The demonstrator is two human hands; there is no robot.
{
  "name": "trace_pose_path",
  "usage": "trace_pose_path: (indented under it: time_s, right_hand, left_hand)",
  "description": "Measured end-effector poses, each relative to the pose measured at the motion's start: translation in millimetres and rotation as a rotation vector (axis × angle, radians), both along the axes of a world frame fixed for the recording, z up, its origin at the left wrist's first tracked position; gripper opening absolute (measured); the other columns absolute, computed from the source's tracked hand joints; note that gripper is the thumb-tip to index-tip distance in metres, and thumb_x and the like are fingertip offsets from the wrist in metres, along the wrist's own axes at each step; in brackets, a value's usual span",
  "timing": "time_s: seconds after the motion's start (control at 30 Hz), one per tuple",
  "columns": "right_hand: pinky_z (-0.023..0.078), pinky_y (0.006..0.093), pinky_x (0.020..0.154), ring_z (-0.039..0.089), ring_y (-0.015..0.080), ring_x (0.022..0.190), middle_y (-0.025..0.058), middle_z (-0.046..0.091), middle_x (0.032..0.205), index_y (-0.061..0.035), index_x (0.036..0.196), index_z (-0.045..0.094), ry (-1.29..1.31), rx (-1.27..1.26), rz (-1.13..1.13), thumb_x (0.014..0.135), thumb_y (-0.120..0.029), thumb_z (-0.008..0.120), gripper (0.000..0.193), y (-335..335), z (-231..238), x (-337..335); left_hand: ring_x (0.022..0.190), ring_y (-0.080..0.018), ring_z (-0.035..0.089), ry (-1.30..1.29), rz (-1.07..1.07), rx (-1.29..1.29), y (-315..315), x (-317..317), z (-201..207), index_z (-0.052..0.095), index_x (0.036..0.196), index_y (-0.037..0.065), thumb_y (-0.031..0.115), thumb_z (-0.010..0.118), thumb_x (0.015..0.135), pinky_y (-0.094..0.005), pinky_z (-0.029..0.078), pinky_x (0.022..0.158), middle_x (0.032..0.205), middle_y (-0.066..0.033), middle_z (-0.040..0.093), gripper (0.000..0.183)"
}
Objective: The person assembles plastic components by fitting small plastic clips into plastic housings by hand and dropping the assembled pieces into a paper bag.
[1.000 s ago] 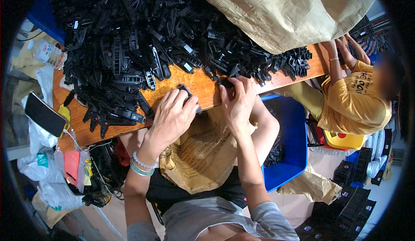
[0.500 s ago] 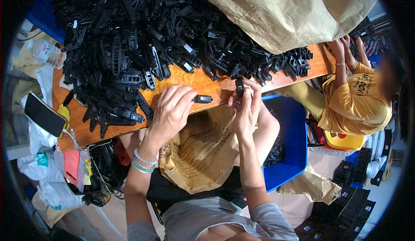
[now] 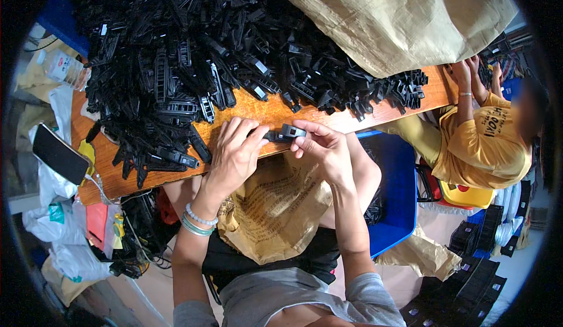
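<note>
Above the table's near edge, my two hands meet around black plastic parts. My left hand is closed on a slim black plastic part, whose end sticks out past the fingertips. Between thumb and fingers, my right hand pinches a small black plastic piece with a greyish, shiny face. That piece touches, or sits right against, the end of the slim part; I cannot tell whether they are joined. Just beyond lies a big heap of black plastic parts on the orange-brown wooden table.
A printed brown paper sack lies across my lap. At my right stands a blue bin with black parts inside. A large tan sack covers the heap's far right. A phone is at left; a person in yellow sits at right.
My right hand has moved left and turned, bringing its small black piece against the part in my left hand. My left hand has hardly moved.
</note>
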State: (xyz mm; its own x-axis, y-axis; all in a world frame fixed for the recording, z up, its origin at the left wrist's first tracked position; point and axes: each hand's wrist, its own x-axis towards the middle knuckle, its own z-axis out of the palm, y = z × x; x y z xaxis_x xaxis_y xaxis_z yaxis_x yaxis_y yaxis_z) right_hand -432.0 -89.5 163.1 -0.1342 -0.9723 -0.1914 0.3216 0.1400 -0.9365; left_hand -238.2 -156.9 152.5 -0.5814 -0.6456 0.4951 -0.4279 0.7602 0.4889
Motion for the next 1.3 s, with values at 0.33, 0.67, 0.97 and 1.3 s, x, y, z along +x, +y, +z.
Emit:
trace_pose_path:
  time_s: [0.33,0.67,0.97,1.3]
  right_hand:
    - [0.044,0.0278,0.059,0.056,0.0130,0.067,0.0058,0.058,0.080,0.0028,0.103,0.070,0.822,-0.121,0.020,0.083,0.000,0.071,0.021,2.7,2.8,-2.7]
    - [0.048,0.0362,0.080,0.060,0.0280,0.090,0.0117,0.062,0.095,-0.0002,0.103,0.070,0.926,-0.249,0.050,0.079,-0.003,0.072,0.024,9.4,-1.1,13.8]
    - [0.052,0.0362,0.070,0.065,0.0322,0.082,0.0132,0.063,0.091,-0.0015,0.103,0.068,1.082,-0.246,-0.148,0.085,-0.004,0.068,0.018,0.6,4.0,16.5]
    - [0.051,0.0416,0.061,0.062,0.0315,0.073,0.0126,0.058,0.093,-0.0029,0.094,0.064,1.396,-0.330,-0.422,0.084,-0.011,0.070,0.014,-34.3,-19.9,34.0]
  left_hand:
    - [0.089,-0.0291,0.055,0.021,-0.010,0.089,-2.9,-2.2,2.3,0.066,0.103,-0.002,0.003,0.069,0.078,-0.0396,0.045,0.079,0.094,-0.0112,0.059,0.025]
    - [0.092,-0.0300,0.058,0.116,-0.109,0.136,-7.0,2.5,5.8,0.067,0.103,-0.005,0.024,0.080,0.073,-0.0393,0.049,0.078,0.098,-0.0130,0.062,0.044]
    - [0.072,-0.0247,0.056,-0.185,0.594,-0.266,-26.6,8.0,14.0,0.064,0.079,0.002,0.024,0.068,0.086,-0.0367,0.039,0.068,0.076,-0.0090,0.053,0.023]
    - [0.088,-0.0256,0.050,-0.268,0.699,-0.253,-27.5,0.1,13.4,0.062,0.083,0.003,0.021,0.072,0.079,-0.0391,0.036,0.076,0.088,-0.0096,0.053,0.020]
